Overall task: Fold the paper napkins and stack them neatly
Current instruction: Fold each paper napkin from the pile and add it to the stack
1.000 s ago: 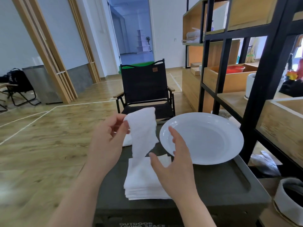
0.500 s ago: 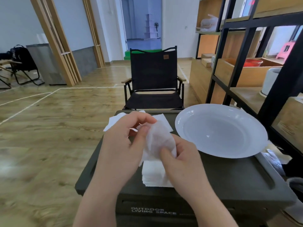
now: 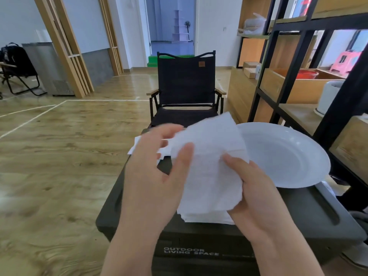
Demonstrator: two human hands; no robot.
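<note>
A white plate (image 3: 286, 156) rests on a dark storage box (image 3: 298, 220) printed "OUTDOOR LIVING SPACE". At twelve o'clock beyond the box stands a black folding chair (image 3: 185, 86). A black-framed wooden shelf unit (image 3: 282, 62) rises at two o'clock.

Both bare forearms reach forward over the box, the left hand (image 3: 157, 172) pinching a white paper napkin (image 3: 211, 162) between thumb and curled fingers, the right hand (image 3: 256, 194) gripping its lower right edge, thumb on top.

Wood-grain floor (image 3: 59, 156) with white lines. Black folding chair (image 3: 186, 86) faces the camera. Black-framed wooden shelving (image 3: 288, 80) stands at right. White walls; wooden slatted partitions (image 3: 65, 46) at left. Open doorway (image 3: 171, 26) behind, lit bluish.
</note>
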